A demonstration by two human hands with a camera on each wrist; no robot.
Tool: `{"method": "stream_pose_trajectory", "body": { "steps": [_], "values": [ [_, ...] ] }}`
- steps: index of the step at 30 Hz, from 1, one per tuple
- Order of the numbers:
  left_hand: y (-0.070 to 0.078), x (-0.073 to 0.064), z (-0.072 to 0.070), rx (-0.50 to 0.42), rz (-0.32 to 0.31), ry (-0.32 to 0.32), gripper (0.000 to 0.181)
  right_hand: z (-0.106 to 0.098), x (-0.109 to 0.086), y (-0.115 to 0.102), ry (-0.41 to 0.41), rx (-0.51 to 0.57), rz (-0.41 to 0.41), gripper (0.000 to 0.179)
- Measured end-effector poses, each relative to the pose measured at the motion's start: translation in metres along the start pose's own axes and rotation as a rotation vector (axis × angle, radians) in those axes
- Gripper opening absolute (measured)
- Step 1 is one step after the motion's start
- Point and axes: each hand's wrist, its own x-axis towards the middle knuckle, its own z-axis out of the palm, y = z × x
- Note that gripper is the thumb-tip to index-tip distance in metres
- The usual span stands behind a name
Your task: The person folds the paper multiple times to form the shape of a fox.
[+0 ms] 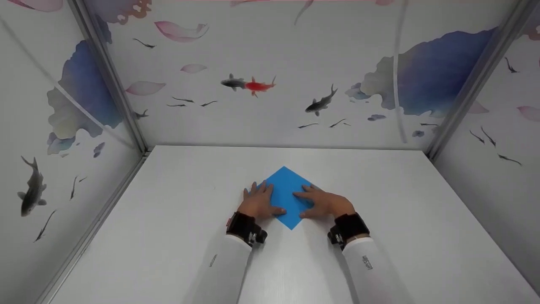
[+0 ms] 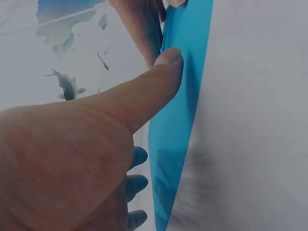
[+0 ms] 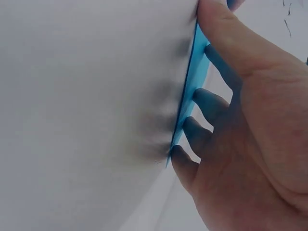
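White cloth sleeves (image 1: 225,266) with small dark lettering come in nearest, each ending at a bulky black wrist strap (image 1: 353,226). Beyond the straps, the left hand (image 1: 258,203) rests on the left side of a smooth blue sheet (image 1: 285,194), its fingers spread apart and its thumb reaching inward over the surface. The right hand (image 1: 327,203) rests on the opposite side, fingers likewise apart, their tips touching the sheet. The sheet is thin and straight-edged, lying as a diamond between the hands, one corner toward the person. Beneath it spreads a smooth white tabletop (image 1: 177,211). Farther back stands a pale wall panel (image 1: 261,122) printed with fish, petals and ragged blue-grey blots, bordered by straight metal rails (image 1: 110,76).
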Motion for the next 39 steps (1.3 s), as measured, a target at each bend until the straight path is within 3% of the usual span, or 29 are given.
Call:
{"method": "stream_pose_trajectory", "body": {
  "steps": [10,15,19,24,39],
  "values": [
    [-0.004,-0.012,-0.004,-0.090,0.002,-0.108,0.109,0.018,-0.020,-0.023,-0.026,0.018,0.050,0.078],
    [0.000,-0.016,-0.005,-0.060,-0.022,-0.152,0.114,0.018,-0.028,-0.035,-0.045,0.000,0.068,0.084],
    [0.011,-0.014,-0.002,-0.017,0.004,-0.179,0.114,0.017,-0.036,-0.039,-0.052,-0.022,0.111,0.087],
    [0.023,-0.011,0.006,0.014,0.057,-0.188,0.115,0.017,-0.046,-0.039,-0.073,-0.056,0.175,0.090],
    [0.022,-0.011,0.000,0.065,0.013,-0.181,0.117,0.006,-0.045,-0.059,-0.098,-0.125,0.160,0.091]
  ]
}}
